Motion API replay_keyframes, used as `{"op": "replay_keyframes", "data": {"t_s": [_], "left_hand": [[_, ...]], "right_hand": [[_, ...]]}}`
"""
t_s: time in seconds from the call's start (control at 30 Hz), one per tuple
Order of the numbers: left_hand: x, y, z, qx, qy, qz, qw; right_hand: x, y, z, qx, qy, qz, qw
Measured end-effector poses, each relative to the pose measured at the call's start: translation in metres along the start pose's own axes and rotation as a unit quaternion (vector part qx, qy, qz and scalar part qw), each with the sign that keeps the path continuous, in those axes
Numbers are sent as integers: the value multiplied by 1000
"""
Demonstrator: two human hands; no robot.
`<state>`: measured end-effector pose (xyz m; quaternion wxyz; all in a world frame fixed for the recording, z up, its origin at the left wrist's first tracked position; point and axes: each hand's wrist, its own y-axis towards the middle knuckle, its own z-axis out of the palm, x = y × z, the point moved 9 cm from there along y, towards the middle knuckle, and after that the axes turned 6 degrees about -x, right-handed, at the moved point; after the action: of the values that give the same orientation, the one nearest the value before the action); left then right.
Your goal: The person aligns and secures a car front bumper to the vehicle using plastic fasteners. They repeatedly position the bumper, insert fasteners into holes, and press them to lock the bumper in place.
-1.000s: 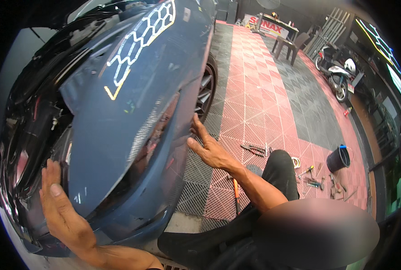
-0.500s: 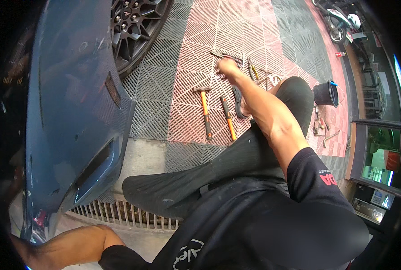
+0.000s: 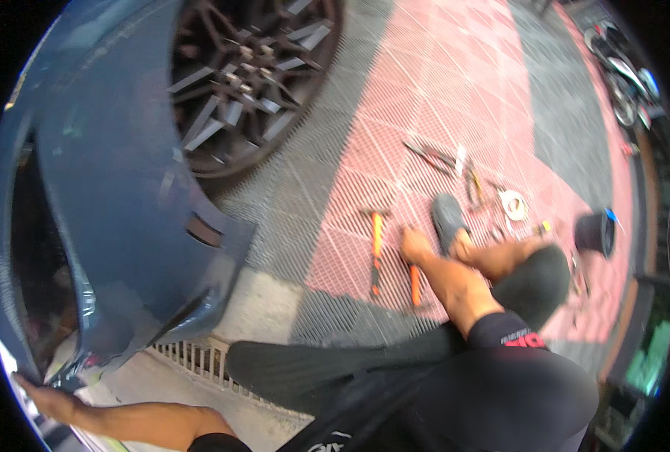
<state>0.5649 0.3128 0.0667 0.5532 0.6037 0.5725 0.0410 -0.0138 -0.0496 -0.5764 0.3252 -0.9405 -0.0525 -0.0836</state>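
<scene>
My right hand [image 3: 416, 245] is down at the floor, its fingers closed around the black grip of a hammer with an orange shaft [image 3: 415, 285]; blur softens the fingers, and the lower end is hard to make out. Left of it lies a second hammer [image 3: 377, 241], head away from me, with an orange and black handle. At the far left my left hand [image 3: 49, 401] is against the lower end of a dark blue-grey car body panel [image 3: 124, 196]. The fingers there are too dark and smeared to read.
A dark spoked wheel [image 3: 252, 83] stands beyond the panel. Past my sandalled foot [image 3: 449, 218] lie long-handled pliers [image 3: 431, 157], more hand tools and a roll of tape [image 3: 513, 204]. A black bucket [image 3: 595, 233] is at the right. A floor grate [image 3: 199, 361] runs below the panel.
My right hand has come back from the far pliers to the nearer hammer's grip. The view has shifted, showing more of the wheel. My left hand stays by the car's lower end.
</scene>
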Motion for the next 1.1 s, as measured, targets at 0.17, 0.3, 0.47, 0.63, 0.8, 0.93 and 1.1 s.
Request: {"op": "replay_keyframes", "data": {"t_s": [0.17,0.3,0.47,0.63,0.8,0.93,1.1], "left_hand": [[-16,-157,-61,-246,-227,223,915],[-47,-314,4,110,-233,199,946],[-50,-524,94,671,-23,10,741],[6,-656,60,851,167,-18,498],[-3,-675,63,809,146,-273,500],[-7,-668,64,627,107,-510,579],[-20,-677,70,454,24,-608,651]], "right_hand": [[6,31,13,-37,13,27,999],[71,36,18,158,-133,-90,974],[183,13,16,243,-309,-324,860],[240,-22,-9,255,-381,-440,772],[268,-28,-115,205,-328,-479,788],[276,-45,-212,168,-249,-494,816],[239,-35,-280,120,-29,-523,843]]}}
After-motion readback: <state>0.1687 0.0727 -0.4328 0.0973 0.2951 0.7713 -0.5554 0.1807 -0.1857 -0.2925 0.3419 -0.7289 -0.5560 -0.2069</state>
